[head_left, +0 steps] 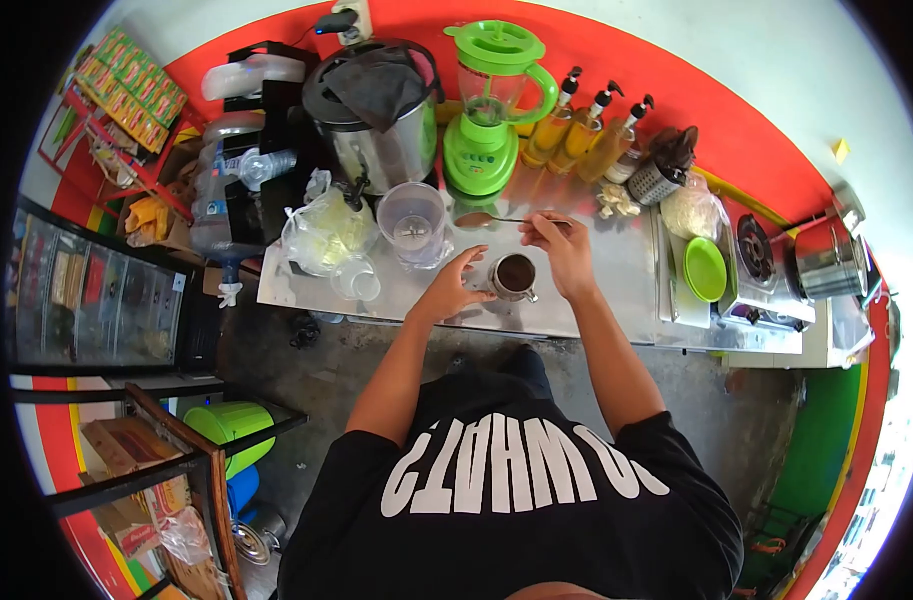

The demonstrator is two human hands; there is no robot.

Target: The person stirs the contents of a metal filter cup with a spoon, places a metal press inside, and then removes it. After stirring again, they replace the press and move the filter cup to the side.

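A spoon point(496, 219) is pinched in my right hand point(559, 243), its bowl pointing left and looking brown. It is held above the counter, beyond a small cup point(501, 291) with dark brown contents. My left hand point(454, 288) is beside the cup on its left, thumb and fingers spread apart, the thumb tip close to the cup's side. Left of that hand stand a clear plastic tub point(414, 225) and a smaller clear plastic cup point(356, 278).
Along the back of the steel counter point(616, 300) are a large metal urn point(361, 150), a green blender point(481, 150) and pump bottles point(581, 140). A plastic bag point(326, 240) lies at left. A green bowl point(705, 270) and a gas stove point(766, 270) are at right.
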